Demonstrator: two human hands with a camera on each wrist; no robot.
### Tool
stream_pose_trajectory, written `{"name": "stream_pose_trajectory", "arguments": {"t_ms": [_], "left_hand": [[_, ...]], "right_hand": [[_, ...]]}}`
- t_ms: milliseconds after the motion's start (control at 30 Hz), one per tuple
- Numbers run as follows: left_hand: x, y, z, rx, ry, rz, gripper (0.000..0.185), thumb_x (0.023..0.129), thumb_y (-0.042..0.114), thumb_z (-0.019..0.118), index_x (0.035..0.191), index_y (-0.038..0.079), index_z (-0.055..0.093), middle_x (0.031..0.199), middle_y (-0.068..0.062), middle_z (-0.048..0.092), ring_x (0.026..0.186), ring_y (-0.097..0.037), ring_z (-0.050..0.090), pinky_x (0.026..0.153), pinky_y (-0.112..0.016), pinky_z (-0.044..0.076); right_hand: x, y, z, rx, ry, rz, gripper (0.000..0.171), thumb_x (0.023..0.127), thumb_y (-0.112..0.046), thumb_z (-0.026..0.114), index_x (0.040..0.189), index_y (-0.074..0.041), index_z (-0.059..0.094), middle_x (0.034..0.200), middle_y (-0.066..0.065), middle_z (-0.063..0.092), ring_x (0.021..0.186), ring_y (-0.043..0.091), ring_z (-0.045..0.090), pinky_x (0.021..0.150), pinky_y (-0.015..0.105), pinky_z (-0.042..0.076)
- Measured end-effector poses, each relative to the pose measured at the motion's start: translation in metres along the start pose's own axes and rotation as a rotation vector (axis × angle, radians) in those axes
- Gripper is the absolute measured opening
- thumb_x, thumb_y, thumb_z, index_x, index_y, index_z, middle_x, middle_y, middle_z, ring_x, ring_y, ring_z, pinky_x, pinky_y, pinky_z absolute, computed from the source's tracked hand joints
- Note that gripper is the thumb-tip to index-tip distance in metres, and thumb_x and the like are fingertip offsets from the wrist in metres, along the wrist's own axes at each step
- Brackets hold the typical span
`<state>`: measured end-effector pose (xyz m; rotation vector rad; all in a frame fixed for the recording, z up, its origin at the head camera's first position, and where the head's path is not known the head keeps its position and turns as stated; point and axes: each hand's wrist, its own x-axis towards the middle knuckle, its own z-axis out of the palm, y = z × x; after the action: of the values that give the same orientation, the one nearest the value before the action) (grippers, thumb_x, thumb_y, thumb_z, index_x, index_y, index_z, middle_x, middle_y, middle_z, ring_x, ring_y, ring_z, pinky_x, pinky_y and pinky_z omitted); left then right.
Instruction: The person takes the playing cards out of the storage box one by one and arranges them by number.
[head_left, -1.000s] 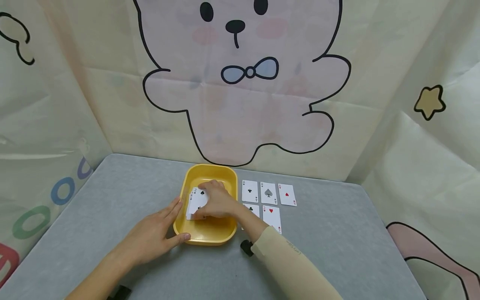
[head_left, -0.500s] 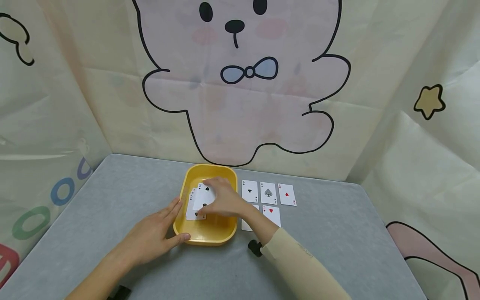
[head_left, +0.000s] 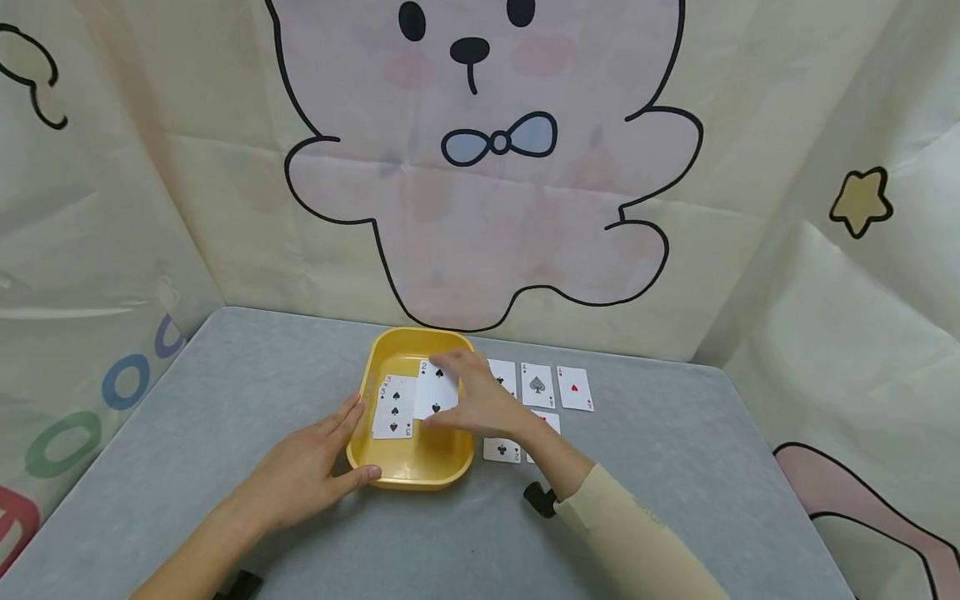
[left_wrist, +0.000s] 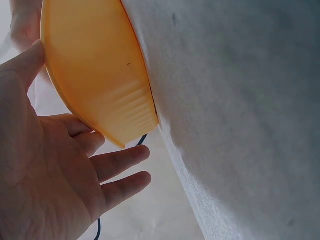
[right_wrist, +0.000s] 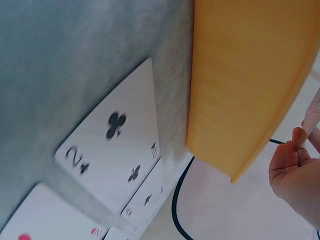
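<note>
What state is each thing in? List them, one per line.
yellow tray: flat on table, steadied at its edge.
left hand: open, against tray.
right hand: pinching a card.
two of spades: lifted, face up.
three of spades: face up in tray.
aces: face up in a row.

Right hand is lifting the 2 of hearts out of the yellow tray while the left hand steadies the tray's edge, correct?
Not quite: the card the right hand holds is the 2 of spades, not hearts, as the head view shows. It is over the yellow tray, and the left hand does rest against the tray's edge.

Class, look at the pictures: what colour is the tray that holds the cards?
Yellow. The tray shows best in the head view.
</note>
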<state>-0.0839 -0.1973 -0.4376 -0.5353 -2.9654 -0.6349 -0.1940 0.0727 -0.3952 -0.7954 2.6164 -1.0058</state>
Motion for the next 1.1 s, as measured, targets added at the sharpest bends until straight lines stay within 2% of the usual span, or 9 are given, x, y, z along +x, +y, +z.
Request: {"name": "stream_pose_trajectory", "arguments": {"t_ms": [267, 433, 633, 833, 1000, 1100], "left_hand": [[0.001, 0.0, 0.0, 0.007, 0.0, -0.004, 0.095, 0.095, 0.064, 0.066, 0.162, 0.003, 0.037, 0.166, -0.015, 0.037, 0.137, -0.042, 0.055, 0.106, -0.06, 0.047], [0.001, 0.0, 0.0, 0.006, 0.003, 0.0, 0.095, 0.095, 0.065, 0.066, 0.162, 0.002, 0.037, 0.166, -0.016, 0.037, 0.137, -0.042, 0.055, 0.106, -0.06, 0.048], [0.001, 0.0, 0.0, 0.002, -0.008, -0.008, 0.097, 0.095, 0.067, 0.064, 0.162, 0.002, 0.036, 0.166, -0.016, 0.037, 0.137, -0.043, 0.055, 0.106, -0.06, 0.047], [0.001, 0.0, 0.0, -0.003, -0.01, -0.01, 0.097, 0.095, 0.067, 0.064, 0.162, 0.002, 0.036, 0.166, -0.016, 0.037, 0.136, -0.043, 0.055, 0.105, -0.06, 0.048], [0.0, -0.001, 0.001, 0.001, -0.003, -0.003, 0.097, 0.096, 0.067, 0.063, 0.162, 0.003, 0.036, 0.166, -0.016, 0.037, 0.135, -0.043, 0.056, 0.104, -0.06, 0.048], [0.0, -0.001, 0.001, 0.002, 0.001, 0.002, 0.096, 0.096, 0.066, 0.064, 0.162, 0.003, 0.036, 0.166, -0.016, 0.037, 0.136, -0.043, 0.055, 0.104, -0.06, 0.049]], "right_hand": [[-0.015, 0.012, -0.014, -0.009, 0.017, -0.023, 0.086, 0.078, -0.034, 0.087, 0.155, -0.017, 0.052, 0.157, 0.006, 0.042, 0.145, 0.026, 0.033, 0.115, 0.056, 0.039], [-0.027, 0.017, -0.023, 0.007, 0.023, -0.009, 0.086, 0.077, -0.032, 0.089, 0.154, -0.017, 0.053, 0.156, 0.005, 0.043, 0.143, 0.027, 0.034, 0.112, 0.061, 0.041], [-0.036, 0.025, -0.03, 0.01, 0.01, -0.032, 0.088, 0.076, -0.033, 0.091, 0.155, -0.018, 0.053, 0.153, 0.001, 0.045, 0.141, 0.022, 0.036, 0.113, 0.058, 0.042], [-0.046, 0.036, -0.033, 0.004, 0.011, -0.067, 0.088, 0.075, -0.029, 0.093, 0.153, -0.014, 0.054, 0.149, 0.002, 0.048, 0.139, 0.022, 0.038, 0.111, 0.056, 0.042], [-0.055, 0.044, -0.037, -0.023, -0.001, -0.049, 0.087, 0.075, -0.033, 0.092, 0.152, -0.018, 0.055, 0.144, -0.004, 0.05, 0.137, 0.018, 0.037, 0.109, 0.05, 0.044], [-0.063, 0.048, -0.04, -0.032, -0.01, -0.035, 0.088, 0.074, -0.034, 0.093, 0.152, -0.02, 0.055, 0.145, -0.003, 0.049, 0.139, 0.02, 0.037, 0.11, 0.052, 0.043]]}}
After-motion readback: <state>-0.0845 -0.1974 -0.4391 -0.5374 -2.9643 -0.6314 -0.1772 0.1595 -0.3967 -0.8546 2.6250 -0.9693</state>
